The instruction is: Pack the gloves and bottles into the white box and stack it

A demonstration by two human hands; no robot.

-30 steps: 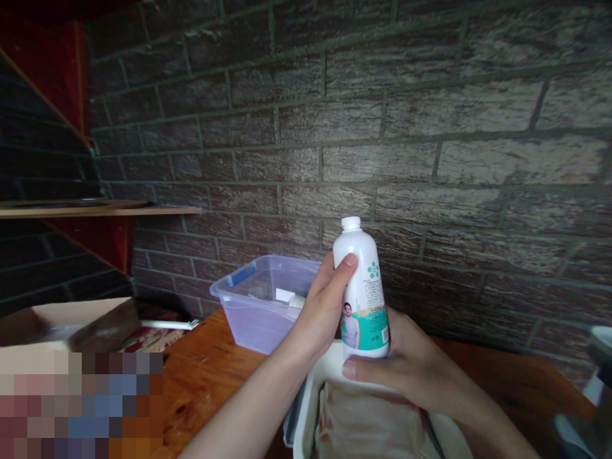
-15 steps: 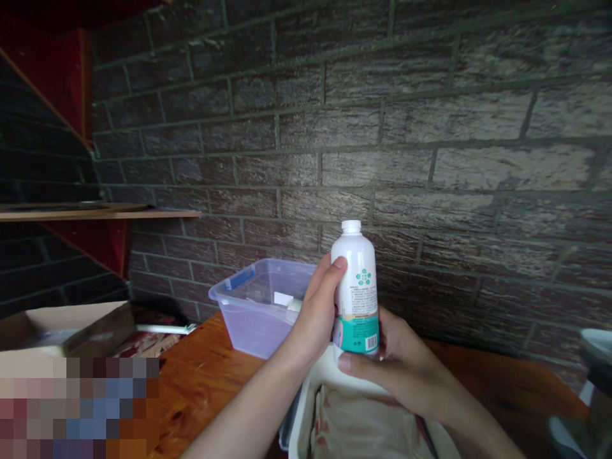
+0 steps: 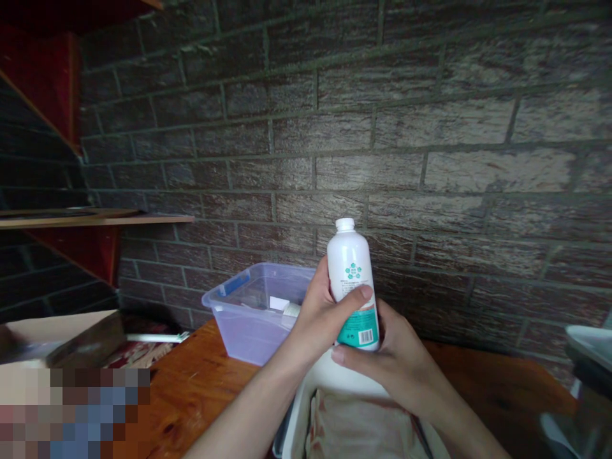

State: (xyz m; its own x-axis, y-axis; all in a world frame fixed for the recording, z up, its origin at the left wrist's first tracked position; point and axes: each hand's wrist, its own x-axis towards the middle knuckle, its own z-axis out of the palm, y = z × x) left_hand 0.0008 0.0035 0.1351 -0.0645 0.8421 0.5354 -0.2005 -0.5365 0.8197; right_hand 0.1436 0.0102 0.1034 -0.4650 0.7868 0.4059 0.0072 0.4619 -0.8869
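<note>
Well left of the bottle [image 3: 350,261], a shelf [image 3: 157,220] juts out above an open carton [image 3: 93,341]. Nearer the bottle on that side stands a purple bin [image 3: 246,335]. The left hand [image 3: 320,312] grips the bottle's left side, thumb across its label. The bottle is held up, leaning slightly left, with a white tub [image 3: 329,377] below it. The right hand [image 3: 399,360] clasps the bottle's lower right, thumb at its base.

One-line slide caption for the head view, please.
Left hand and right hand hold a white, green-printed plastic bottle before a dark brick wall, with a translucent purple plastic tub nearby.
</note>
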